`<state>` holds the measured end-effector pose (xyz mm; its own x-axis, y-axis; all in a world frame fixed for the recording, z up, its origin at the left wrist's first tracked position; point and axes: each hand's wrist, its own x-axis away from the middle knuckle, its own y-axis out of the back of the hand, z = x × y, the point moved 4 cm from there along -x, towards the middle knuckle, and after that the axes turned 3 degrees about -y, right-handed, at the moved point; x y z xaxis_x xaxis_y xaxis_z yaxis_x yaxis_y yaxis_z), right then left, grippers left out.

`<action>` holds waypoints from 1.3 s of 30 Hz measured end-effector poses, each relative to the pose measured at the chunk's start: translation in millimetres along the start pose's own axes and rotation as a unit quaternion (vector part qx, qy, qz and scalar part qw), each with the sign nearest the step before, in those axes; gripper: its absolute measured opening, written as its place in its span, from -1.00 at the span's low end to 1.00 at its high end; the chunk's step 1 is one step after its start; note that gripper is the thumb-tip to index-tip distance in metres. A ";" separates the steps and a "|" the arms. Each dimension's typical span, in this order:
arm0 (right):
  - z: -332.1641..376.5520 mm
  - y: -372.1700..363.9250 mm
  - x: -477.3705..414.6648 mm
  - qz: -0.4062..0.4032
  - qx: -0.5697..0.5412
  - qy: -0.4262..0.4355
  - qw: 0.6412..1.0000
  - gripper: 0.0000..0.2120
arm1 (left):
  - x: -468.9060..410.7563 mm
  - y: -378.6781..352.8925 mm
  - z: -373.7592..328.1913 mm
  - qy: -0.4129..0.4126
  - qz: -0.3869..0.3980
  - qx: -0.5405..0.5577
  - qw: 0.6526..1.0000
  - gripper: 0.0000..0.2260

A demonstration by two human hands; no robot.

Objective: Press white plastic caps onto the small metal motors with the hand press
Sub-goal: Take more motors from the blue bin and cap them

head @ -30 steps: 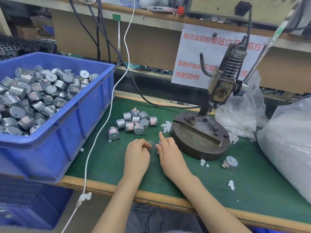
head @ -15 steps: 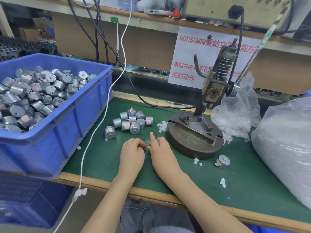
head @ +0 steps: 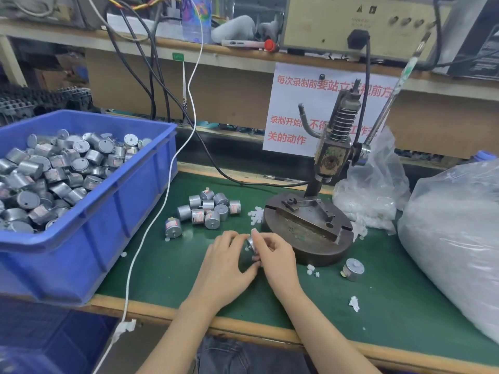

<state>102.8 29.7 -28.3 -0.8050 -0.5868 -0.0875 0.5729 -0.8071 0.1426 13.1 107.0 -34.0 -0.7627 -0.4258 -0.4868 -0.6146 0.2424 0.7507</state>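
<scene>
One motor [head: 251, 242] pinched between the fingers of left hand [head: 225, 265] and right hand [head: 279, 256], roughly ten loose motors [head: 212, 219] grouped on the bench [head: 378, 306], one hand press [head: 305, 230] just beyond.

Blue bin [head: 94, 252], silver motors [head: 208, 209], green mat [head: 167, 265], white caps [head: 256, 215], white sign [head: 291, 103] with red lettering, dark grey press base [head: 305, 238]

Fingers of the left hand [head: 229, 263] and right hand [head: 275, 255] cover most of the motor [head: 250, 242]. The white speck [head: 246, 249] at its face is too small to identify. Far left of the grip the blue bin [head: 81, 238] runs off frame, and far right the plastic bag [head: 453, 238] does too.
</scene>
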 end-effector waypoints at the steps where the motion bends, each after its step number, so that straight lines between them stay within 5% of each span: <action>1: 0.1 -1.0 -0.1 0.005 0.003 0.001 1.000 -0.83 | -0.3 0.9 -0.2 0.000 -0.006 0.007 1.000 -0.61; 8: 1.3 -6.0 0.3 0.024 0.018 0.009 1.000 -0.93 | -2.7 3.6 4.9 0.061 -0.028 0.083 0.994 -0.72; 11: 2.1 -7.3 3.9 0.028 0.124 0.067 0.990 -0.58 | -3.9 5.4 11.0 0.114 -0.041 0.150 0.981 -0.75; 14: 8.9 -16.7 15.0 0.057 0.291 0.188 0.936 -0.38 | -2.8 7.6 19.6 0.166 -0.068 0.206 0.962 -0.91; 19: 7.1 -29.8 20.4 0.065 0.409 0.267 0.870 -0.43 | -1.4 9.0 22.6 0.189 -0.058 0.247 0.949 -0.92; 30: 5.5 -24.6 12.0 0.026 0.397 0.248 0.883 -0.65 | -0.9 6.8 14.8 0.133 -0.033 0.211 0.968 -0.90; 36: 23.9 4.2 15.1 -0.093 0.287 0.205 0.931 -0.70 | 4.4 20.4 40.4 0.293 -0.178 0.476 0.810 -0.76; 39: 37.9 31.9 -2.5 -0.125 0.257 0.152 0.946 -0.71 | 4.2 20.7 38.1 0.293 -0.160 0.468 0.818 -0.73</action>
<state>117.2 7.9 13.9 -0.7797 -0.4354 -0.4500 0.1567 -0.8315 0.5330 -10.5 143.4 -37.5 -0.4730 -0.8766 -0.0881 -0.8584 0.4811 -0.1782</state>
